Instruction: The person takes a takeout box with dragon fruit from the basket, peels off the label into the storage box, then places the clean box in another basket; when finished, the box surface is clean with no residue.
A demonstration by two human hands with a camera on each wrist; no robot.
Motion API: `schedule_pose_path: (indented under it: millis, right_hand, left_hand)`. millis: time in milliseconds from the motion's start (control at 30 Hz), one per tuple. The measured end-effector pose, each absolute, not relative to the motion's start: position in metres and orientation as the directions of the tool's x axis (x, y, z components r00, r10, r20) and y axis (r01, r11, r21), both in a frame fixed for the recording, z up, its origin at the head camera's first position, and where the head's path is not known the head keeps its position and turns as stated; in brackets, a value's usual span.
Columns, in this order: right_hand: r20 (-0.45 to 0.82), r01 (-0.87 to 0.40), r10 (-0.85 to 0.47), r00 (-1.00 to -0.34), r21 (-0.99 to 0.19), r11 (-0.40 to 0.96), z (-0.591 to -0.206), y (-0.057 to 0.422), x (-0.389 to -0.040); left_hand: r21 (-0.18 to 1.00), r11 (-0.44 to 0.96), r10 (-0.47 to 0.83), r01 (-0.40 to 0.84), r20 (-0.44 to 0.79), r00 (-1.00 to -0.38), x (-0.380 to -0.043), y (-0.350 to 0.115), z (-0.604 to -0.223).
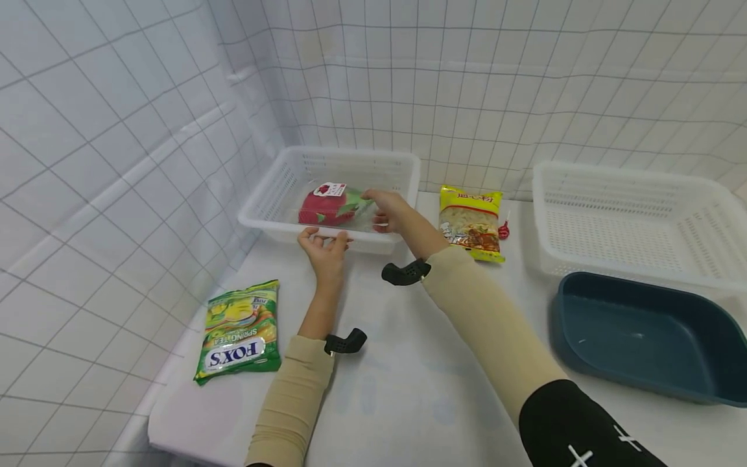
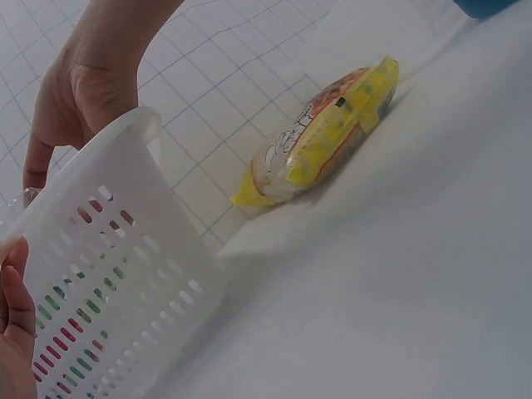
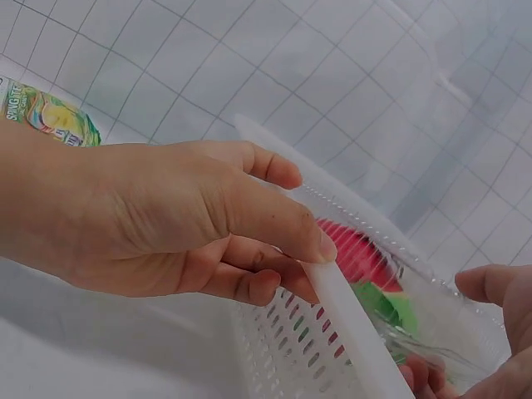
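In the head view a white perforated basket (image 1: pixel 373 242) stands at the back left of the table. Inside lies a clear plastic pack of dragon fruit (image 1: pixel 320 209), red with green leaf tips and a white label. My left hand (image 1: pixel 327 256) pinches the basket's front rim, thumb on top and fingers beneath, as the right wrist view shows. Reaching over the right part of the basket, my right hand (image 1: pixel 395 211) holds the right end of the clear pack between thumb and fingers (image 3: pixel 426 376). The basket wall partly hides that grip in the left wrist view.
A green FOX'S candy bag (image 1: pixel 242 331) lies at the left. Right of the basket are a yellow food bag (image 1: pixel 471 224) and a small red wrapped candy (image 1: pixel 504 230). Farther right stand another white basket (image 1: pixel 613 224) and a dark blue bin (image 1: pixel 648 344). Gridded cloth walls enclose the back and left.
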State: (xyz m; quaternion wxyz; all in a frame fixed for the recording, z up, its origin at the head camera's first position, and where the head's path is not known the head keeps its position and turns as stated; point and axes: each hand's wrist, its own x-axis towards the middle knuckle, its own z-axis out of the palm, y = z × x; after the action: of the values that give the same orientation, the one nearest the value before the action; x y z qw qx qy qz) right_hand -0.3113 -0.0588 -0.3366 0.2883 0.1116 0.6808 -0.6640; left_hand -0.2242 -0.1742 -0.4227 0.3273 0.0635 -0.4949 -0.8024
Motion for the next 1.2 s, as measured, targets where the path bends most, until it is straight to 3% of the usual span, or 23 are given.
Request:
schedule_pose_path:
  millis: [367,700,1200]
  right_hand:
    - [-0.399,0.396,-0.24,-0.885,-0.916,0.065,-0.344,-0.061,-0.305]
    - [-0.247,0.25,-0.151,-0.957,-0.968,0.003,-0.355,-0.065,-0.302]
    - [-0.177,0.18,-0.15,-0.973,-0.984,-0.005,-0.343,-0.053,-0.304]
  left_hand:
    - [0.832,-0.302,-0.576,0.466,0.23,-0.785,-0.224,-0.173,-0.423]
    - [0.842,-0.286,-0.578,0.458,0.23,-0.783,-0.223,-0.172,-0.423]
    - [0.841,-0.27,-0.583,0.469,0.246,-0.775,-0.225,-0.175,-0.425]
